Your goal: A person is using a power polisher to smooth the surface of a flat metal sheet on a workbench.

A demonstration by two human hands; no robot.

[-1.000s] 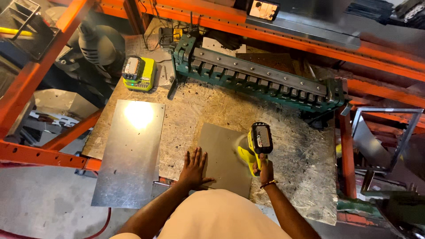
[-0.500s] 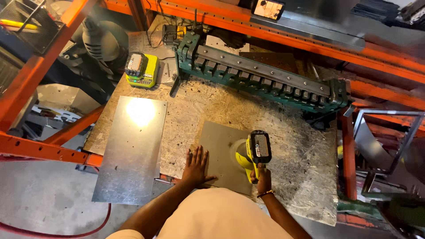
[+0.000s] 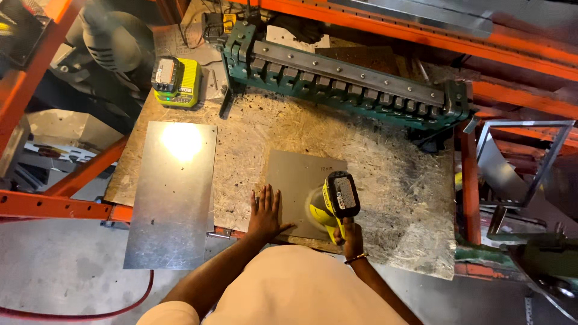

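Note:
A small grey metal sheet (image 3: 298, 177) lies flat on a chipboard bench top (image 3: 385, 174). My left hand (image 3: 266, 212) presses flat on the sheet's near left corner, fingers spread. My right hand (image 3: 351, 236) grips the handle of a yellow and black cordless power tool (image 3: 335, 200), whose head rests on the sheet's near right part. The tool's working end is hidden under its body.
A larger shiny metal sheet (image 3: 171, 189) overhangs the bench at left. A green bending brake (image 3: 343, 81) runs along the back. A yellow battery charger (image 3: 176, 81) sits at the back left. Orange rack beams (image 3: 60, 204) frame the bench; a red hose (image 3: 78, 313) lies on the floor.
The view has shifted slightly. My left hand stays flat on the sheet and the power tool has edged a little along the sheet's near right part.

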